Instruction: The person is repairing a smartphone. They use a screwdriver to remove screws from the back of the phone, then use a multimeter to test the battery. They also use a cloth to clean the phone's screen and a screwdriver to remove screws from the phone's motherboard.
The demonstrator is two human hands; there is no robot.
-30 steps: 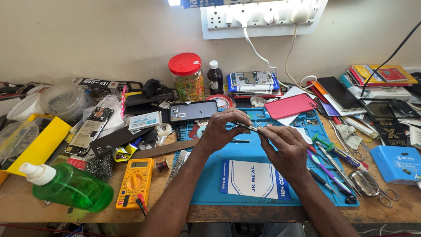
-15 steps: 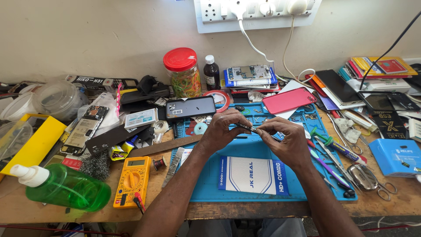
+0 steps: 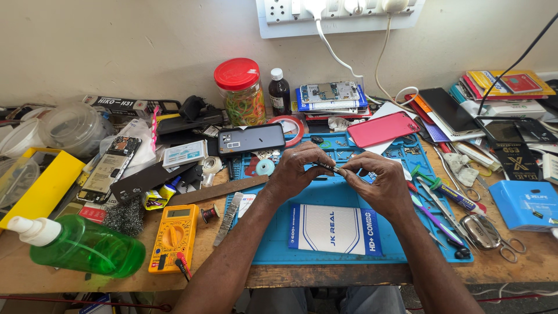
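Observation:
My left hand point(image 3: 299, 168) and my right hand point(image 3: 378, 183) meet over the blue work mat point(image 3: 273, 244). Between their fingertips they pinch a thin dark tool with a metal tip point(image 3: 329, 168), held level just above the mat. Which hand bears most of it I cannot tell; both touch it. A white and blue packet point(image 3: 334, 229) lies on the mat below my wrists. A grey phone back point(image 3: 251, 139) and a pink phone back point(image 3: 383, 129) lie beyond my hands.
A yellow multimeter point(image 3: 174, 237) and a green bottle point(image 3: 87, 247) sit at the front left. Screwdrivers point(image 3: 444, 195), scissors point(image 3: 494, 238) and a blue box point(image 3: 526, 203) crowd the right. A red-lidded jar point(image 3: 240, 90), stacked phones point(image 3: 330, 96) and a wall socket strip point(image 3: 337, 14) stand behind.
The view has tilted down slightly, so the desk sits higher in frame. My hands stay together on the thin tool with only small finger movement.

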